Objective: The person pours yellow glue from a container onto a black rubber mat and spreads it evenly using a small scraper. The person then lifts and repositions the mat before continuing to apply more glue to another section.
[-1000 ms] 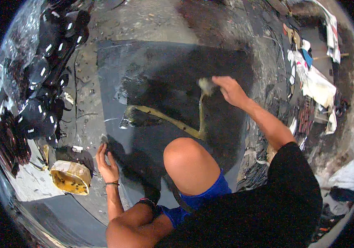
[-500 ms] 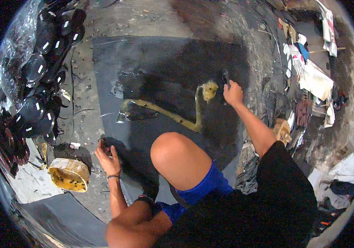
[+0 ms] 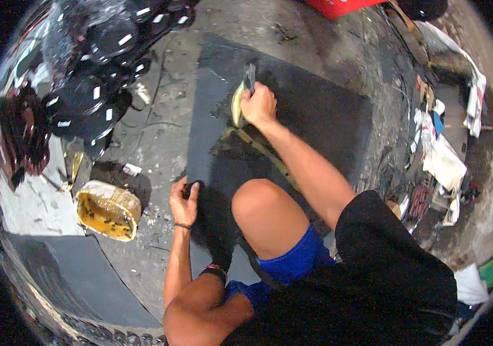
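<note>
A dark rubber-like sheet [image 3: 327, 109] lies flat on the floor in front of my knee. My right hand [image 3: 261, 105] is closed around a dark flat spreader [image 3: 249, 76] over the sheet's far left part. A thick yellow glue-like smear [image 3: 236, 105] lies along the spreader's left side, and a thinner yellow streak [image 3: 258, 147] runs from below it toward my knee, passing partly under my forearm. Near the sheet's left edge is my left hand [image 3: 183, 202], thumb and fingers apart with nothing visible in them.
At left stands a cut-open pale container [image 3: 108, 210] with yellow glue and dark specks inside. Shiny black round pieces [image 3: 88, 95] are heaped beyond it. Papers and cloth scraps [image 3: 445, 158] lie at right; a red object [image 3: 344, 6] shows at the far edge.
My right hand has swept the spreader leftward across the sheet, and the yellow blob formerly at the right is gone from there. The whole view has turned and shifted.
</note>
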A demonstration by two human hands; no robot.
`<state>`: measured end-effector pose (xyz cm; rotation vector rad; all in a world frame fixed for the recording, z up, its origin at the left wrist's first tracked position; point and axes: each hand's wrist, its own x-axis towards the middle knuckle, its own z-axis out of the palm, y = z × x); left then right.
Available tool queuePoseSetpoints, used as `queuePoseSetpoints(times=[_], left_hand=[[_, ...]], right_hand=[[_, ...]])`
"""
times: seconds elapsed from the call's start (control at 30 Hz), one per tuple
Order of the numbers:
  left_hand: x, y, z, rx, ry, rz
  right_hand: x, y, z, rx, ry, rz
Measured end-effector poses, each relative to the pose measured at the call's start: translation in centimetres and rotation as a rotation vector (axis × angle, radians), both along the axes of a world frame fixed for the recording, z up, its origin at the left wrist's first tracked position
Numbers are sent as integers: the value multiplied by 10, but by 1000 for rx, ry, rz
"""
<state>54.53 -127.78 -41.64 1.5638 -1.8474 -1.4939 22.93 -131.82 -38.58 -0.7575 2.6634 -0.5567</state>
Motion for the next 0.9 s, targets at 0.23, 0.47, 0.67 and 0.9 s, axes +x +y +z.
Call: queuePoseSetpoints(times=[0.23,0.47,0.67,0.9], left_hand=[[0,3,6,-59,66,-49],[14,14,-15,-145,5,76],[9,18,-3,-135,-60,87],[8,18,-2,-193,-87,68]], right_hand=[[-2,-97,11,167,249,882],[74,-6,27,-186,99,1434],[21,-19,10,206,259,962],[28,-4,18,216,338,1478]])
